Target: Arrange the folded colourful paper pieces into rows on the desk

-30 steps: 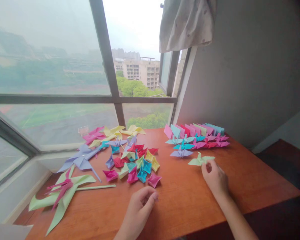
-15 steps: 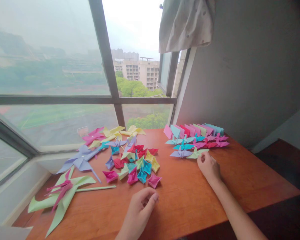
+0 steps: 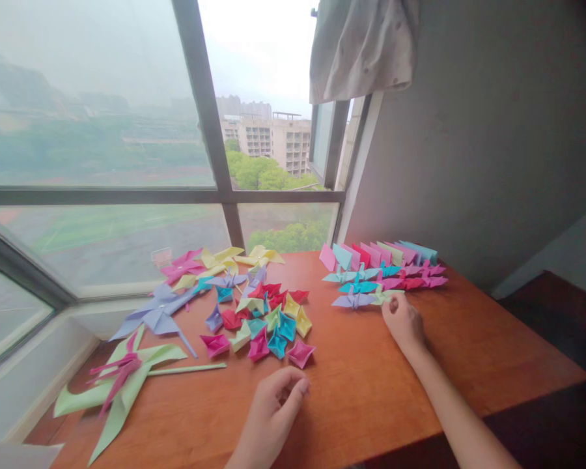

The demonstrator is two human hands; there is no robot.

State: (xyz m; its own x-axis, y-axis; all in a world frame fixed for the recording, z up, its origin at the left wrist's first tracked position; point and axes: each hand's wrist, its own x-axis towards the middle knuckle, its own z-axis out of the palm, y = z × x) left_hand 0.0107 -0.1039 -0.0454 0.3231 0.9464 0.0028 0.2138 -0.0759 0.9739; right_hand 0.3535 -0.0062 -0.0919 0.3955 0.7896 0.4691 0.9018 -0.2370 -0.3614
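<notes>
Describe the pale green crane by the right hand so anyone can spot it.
On the brown table, look to the right side, where folded paper cranes stand in rows. In the row nearest the viewer, just right of the lavender crane, is the pale green crane. Unlike its neighbours, it sits at the fingertips of the right hand.

Pale green paper crane [image 3: 381, 298]: end hidden by pinching right hand [image 3: 403, 320]. Left hand [image 3: 279, 402]: palm hidden, forearm cut off below. Dotted curtain [image 3: 364, 52] beyond right hand: top cut off.
</notes>
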